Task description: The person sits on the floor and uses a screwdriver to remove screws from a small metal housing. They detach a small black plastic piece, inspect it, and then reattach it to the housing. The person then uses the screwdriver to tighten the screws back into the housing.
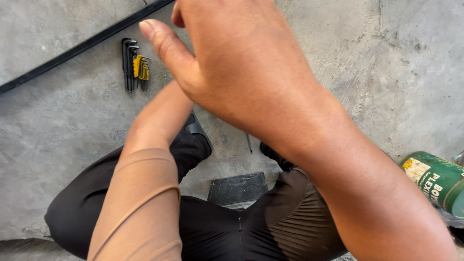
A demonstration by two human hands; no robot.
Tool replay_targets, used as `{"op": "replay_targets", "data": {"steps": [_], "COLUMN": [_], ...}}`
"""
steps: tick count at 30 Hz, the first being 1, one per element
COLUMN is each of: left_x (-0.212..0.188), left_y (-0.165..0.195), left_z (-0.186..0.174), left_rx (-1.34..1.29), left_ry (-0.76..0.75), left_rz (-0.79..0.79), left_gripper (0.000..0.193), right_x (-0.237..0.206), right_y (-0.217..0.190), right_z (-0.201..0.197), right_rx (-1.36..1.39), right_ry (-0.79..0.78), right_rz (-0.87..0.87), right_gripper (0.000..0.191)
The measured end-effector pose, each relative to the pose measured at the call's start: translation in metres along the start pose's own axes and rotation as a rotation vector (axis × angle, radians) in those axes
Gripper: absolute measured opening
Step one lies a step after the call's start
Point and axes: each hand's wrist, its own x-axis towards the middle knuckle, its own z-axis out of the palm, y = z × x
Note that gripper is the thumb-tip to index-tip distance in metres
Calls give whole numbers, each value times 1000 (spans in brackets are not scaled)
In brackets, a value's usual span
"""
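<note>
Right hand (246,63) fills the near view, back toward the camera, thumb stuck out, fingers hidden past the top edge, so cannot tell whether it grasps anything. Left hand is covered behind it; only the left forearm in a tan sleeve (145,193) shows, running up under the right wrist, grip state not visible either. Landmark: set of black L-shaped hex keys in a yellow holder (134,65), flat on the grey concrete floor (58,121), just left of the right thumb, not touched. Black strap or bar (82,46) runs diagonally just above the keys. Small thin metal pin (249,143) lies on the floor well to the lower right of the keys, between the shoes. Dark square mat (238,187) sits below that, green cylindrical can (437,181) far right. Step looks like hands meeting above the floor, tools idle; any pickup of the keys would need a reach left and down.
</note>
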Motion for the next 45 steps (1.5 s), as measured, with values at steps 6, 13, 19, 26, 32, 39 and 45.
{"op": "replay_targets", "data": {"steps": [6, 13, 19, 26, 32, 39, 45], "left_x": [-28, -73, -76, -69, -64, -61, -64], "left_y": [-80, -144, -165, -183, -183, -182, -181], "left_z": [-59, -43, -46, -54, -53, -52, -47], "left_rx": [-304, -982, -922, -772, -753, -557, -427], "left_ry": [160, 310, 432, 464, 556, 660, 790], "left_rz": [-173, -598, -618, -625, -576, -581, -599], "left_gripper": [35, 45, 51, 43, 30, 23, 28], "right_x": [4, 11, 28, 36, 37, 36, 30], "right_y": [-4, -7, -15, -16, -15, -15, -10], "right_z": [-1, -6, 0, 14, 23, 23, 19], "right_rx": [81, 101, 82, -27, -15, -23, -32], "right_ry": [-122, -180, -304, -349, -352, -379, -367], "right_rz": [228, 138, 273, 444, 427, 493, 403], "right_gripper": [28, 25, 32, 41, 40, 42, 43]}}
